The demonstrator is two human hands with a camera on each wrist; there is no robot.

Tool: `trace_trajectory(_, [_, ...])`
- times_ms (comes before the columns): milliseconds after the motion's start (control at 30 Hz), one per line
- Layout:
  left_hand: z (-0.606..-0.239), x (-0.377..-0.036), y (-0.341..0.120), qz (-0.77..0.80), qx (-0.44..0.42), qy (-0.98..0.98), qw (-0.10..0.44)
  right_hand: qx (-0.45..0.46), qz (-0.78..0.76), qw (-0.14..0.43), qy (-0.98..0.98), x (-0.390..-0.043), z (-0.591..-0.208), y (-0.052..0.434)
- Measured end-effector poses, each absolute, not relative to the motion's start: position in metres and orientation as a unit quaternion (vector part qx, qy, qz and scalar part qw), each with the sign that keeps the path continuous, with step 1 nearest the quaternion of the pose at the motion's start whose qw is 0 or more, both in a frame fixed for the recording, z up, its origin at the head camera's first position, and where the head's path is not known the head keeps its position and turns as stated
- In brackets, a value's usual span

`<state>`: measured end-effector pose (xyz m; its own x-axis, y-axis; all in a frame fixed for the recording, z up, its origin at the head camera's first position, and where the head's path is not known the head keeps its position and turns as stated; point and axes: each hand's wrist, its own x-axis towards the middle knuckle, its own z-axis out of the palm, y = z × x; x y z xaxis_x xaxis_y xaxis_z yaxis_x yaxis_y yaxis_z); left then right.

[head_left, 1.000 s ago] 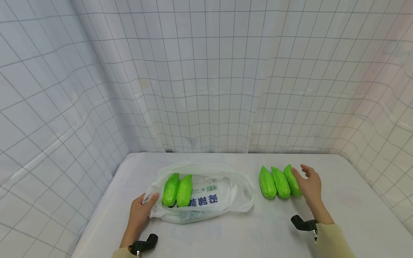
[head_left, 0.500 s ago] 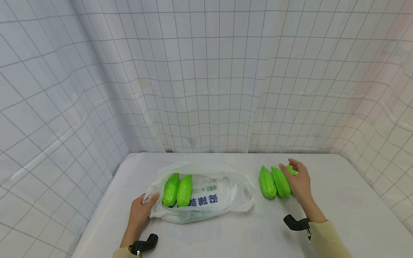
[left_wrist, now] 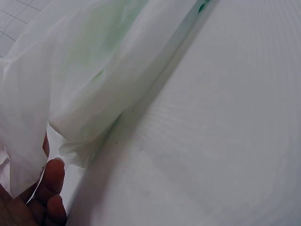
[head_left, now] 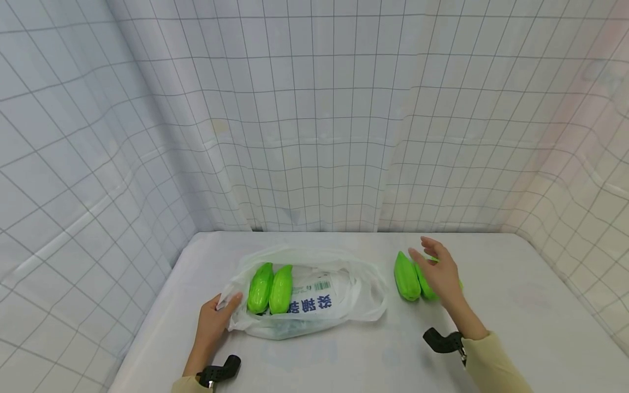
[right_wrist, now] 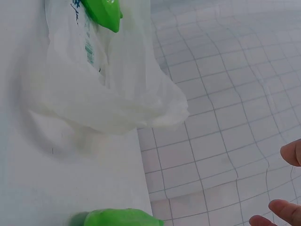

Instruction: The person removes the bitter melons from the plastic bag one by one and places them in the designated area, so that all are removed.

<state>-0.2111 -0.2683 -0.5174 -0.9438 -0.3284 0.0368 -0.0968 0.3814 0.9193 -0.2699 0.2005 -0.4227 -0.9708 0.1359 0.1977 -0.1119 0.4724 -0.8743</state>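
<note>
A white plastic bag (head_left: 344, 313) lies with its mouth spread and dark blue printing inside. Two glossy green gourds (head_left: 280, 289), ridged and tapered at one end, lie side by side in its left part. My left hand (head_left: 212, 323) pinches the bag's left edge between thumb and fingers; in the left wrist view the thin film (left_wrist: 23, 117) hangs over the fingers. To the right of the bag stand more green gourds in a row, the nearest one (head_left: 407, 277) fully seen. My right hand (head_left: 442, 278), fingers relaxed and apart, hovers over the others and partly hides them.
The white table (head_left: 344, 363) ends at the back against a white curtain (head_left: 314, 136) with a grid pattern, which also hangs on both sides. Each wrist wears a black camera mount (head_left: 218, 371).
My right hand has moved left across the row of gourds, from the far right one toward the middle. The left hand and the bag have stayed in place.
</note>
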Motion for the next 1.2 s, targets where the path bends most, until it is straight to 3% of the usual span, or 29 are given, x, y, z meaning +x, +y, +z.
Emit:
trace_trajectory(400, [-0.517, -0.211, -0.269, -0.536, 0.134, -0.827, 0.104, 0.028, 0.508, 0.055, -0.859, -0.268, -0.414, 0.176])
trace_trajectory(1200, [-0.517, -0.213, -0.268, -0.528, 0.143, -0.832, 0.091, 0.128, 0.507, 0.062, -0.85, -0.267, -0.428, 0.121])
